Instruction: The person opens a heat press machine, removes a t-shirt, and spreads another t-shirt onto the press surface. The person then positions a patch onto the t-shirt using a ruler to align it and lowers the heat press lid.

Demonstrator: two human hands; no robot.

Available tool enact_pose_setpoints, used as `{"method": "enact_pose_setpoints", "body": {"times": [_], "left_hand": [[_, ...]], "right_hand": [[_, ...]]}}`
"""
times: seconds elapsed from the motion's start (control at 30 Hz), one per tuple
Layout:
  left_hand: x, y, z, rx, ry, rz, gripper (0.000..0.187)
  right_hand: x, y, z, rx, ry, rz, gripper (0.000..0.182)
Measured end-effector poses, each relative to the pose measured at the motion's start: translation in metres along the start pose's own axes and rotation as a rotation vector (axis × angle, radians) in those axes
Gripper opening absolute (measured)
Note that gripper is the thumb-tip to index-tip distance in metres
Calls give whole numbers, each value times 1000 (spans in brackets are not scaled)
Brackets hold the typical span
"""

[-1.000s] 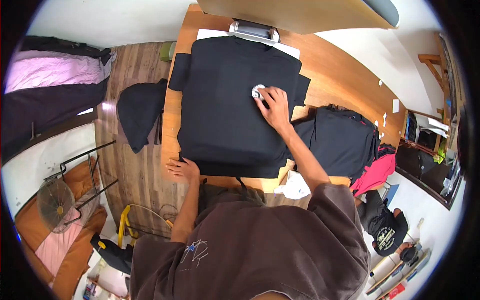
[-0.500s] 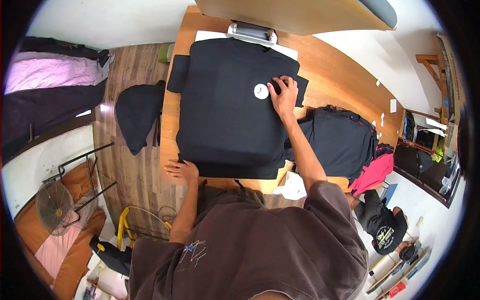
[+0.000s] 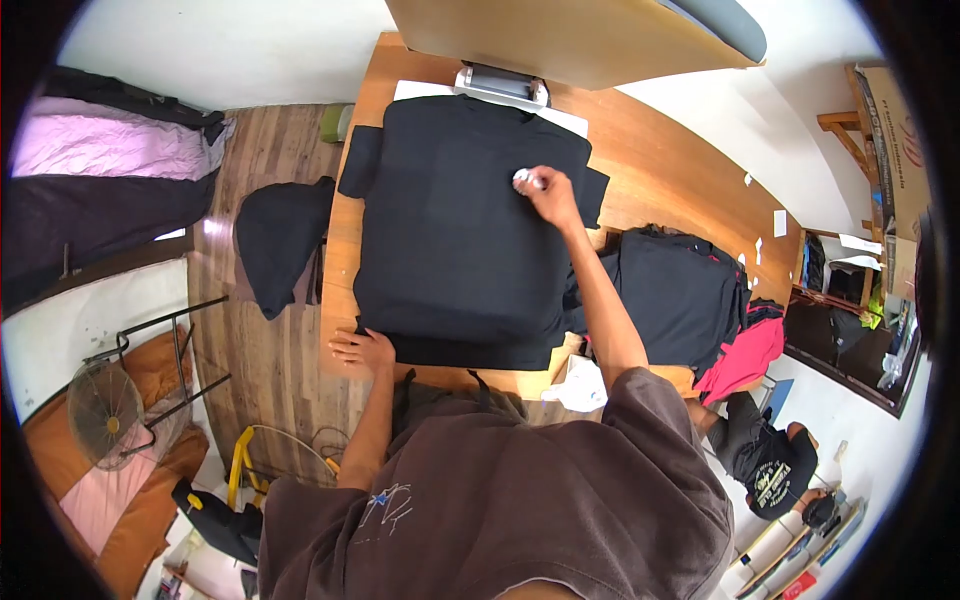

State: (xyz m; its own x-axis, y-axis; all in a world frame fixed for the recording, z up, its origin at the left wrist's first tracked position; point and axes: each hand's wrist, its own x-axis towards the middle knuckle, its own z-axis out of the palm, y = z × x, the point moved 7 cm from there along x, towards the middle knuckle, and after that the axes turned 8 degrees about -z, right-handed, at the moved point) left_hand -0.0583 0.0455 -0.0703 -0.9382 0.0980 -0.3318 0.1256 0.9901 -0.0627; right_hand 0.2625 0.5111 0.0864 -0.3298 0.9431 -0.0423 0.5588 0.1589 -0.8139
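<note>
A black T-shirt (image 3: 460, 240) lies spread flat on a white board (image 3: 570, 122) on the wooden table. My right hand (image 3: 553, 197) is over the upper right of the shirt, its fingers closed on a small white round piece (image 3: 526, 181). Whether that piece is paper, tape or something else I cannot make out. At the shirt's lower left corner my left hand (image 3: 365, 349) rests flat with fingers apart, touching the hem and the table edge.
Folded dark shirts (image 3: 675, 290) and a red garment (image 3: 745, 352) lie to the right. A white plastic bag (image 3: 578, 385) hangs near the front edge. A large brown panel (image 3: 560, 40) overhangs the back. A black cloth-covered seat (image 3: 280, 240) stands left; another person (image 3: 770, 465) is at lower right.
My right hand has moved slightly left and closed its fingers on the white round piece, which lay flat on the shirt before. My left hand stays at the hem.
</note>
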Motion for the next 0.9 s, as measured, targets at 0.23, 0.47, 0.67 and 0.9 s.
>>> {"method": "enact_pose_setpoints", "body": {"times": [0.23,0.47,0.67,0.9], "left_hand": [[-1,0,1,4,-21,1,89],[1,1,-2,13,-47,-6,90],[4,-1,1,-2,-115,-23,90],[2,-1,-8,-47,-227,-42,93]], "right_hand": [[2,40,-7,417,166,493,30],[-9,75,9,915,422,566,14],[-14,51,-8,455,456,605,18],[-42,43,-47,4,535,350,32]]}}
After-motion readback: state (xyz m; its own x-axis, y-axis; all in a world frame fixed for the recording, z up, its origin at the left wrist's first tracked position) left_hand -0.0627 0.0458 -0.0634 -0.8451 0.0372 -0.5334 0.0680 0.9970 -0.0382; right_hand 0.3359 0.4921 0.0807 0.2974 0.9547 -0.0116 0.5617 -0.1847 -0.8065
